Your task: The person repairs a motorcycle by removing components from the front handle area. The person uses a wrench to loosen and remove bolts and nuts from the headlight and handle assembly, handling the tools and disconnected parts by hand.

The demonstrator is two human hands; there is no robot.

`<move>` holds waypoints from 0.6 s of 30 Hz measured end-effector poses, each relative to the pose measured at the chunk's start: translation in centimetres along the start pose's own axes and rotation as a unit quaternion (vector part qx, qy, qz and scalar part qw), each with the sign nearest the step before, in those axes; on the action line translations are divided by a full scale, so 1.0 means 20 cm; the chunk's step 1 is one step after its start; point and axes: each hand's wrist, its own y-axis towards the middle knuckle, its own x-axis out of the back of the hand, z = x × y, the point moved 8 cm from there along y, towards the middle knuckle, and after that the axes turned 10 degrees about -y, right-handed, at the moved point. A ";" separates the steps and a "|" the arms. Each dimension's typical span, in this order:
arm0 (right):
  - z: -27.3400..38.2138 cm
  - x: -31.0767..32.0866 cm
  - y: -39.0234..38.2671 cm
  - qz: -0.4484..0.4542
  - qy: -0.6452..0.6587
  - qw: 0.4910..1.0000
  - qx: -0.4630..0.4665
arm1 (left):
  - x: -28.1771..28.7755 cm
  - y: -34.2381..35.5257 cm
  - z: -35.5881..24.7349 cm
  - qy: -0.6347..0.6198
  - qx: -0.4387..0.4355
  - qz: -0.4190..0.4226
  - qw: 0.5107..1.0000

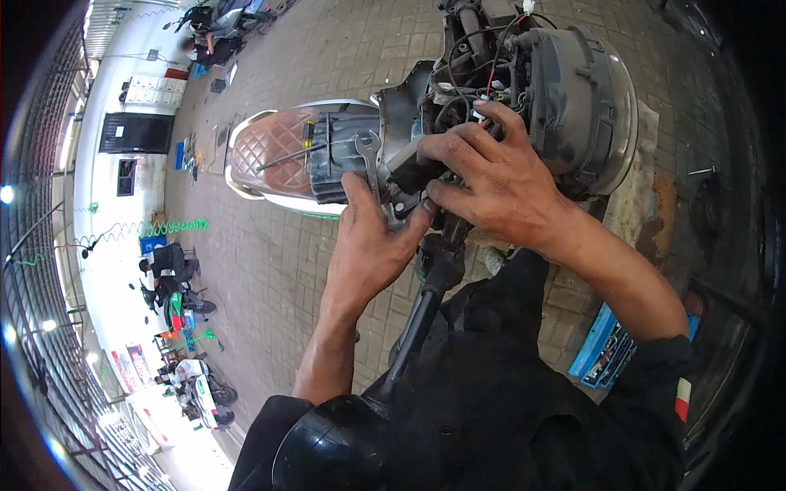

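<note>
An open-end wrench (369, 151) juts out past the index finger of my left hand (367, 237), whose fingers are curled around its lower part. My left thumb reaches a small black fitting (400, 212) beside the handlebar (427, 299). My right hand (512, 188) is bent over a dark block-shaped part (412, 170) on the handlebar, with thumb and fingers closed about it; its fingertips are partly hidden. Just beyond are loose cables and wires (491, 78) and the round headlight unit (577, 106) of the motorcycle.
A screwdriver (291, 155) lies across the brown quilted seat (266, 151) and a dark ribbed pad. A round mirror (332, 446) extends toward me. At lower right stands a blue toolbox (591, 348). People and other motorcycles (205, 393) are along the left wall.
</note>
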 end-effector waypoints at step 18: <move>0.02 -0.04 -0.02 -0.003 -0.007 1.000 0.011 | 0.00 0.00 0.03 -0.018 -0.035 0.029 0.999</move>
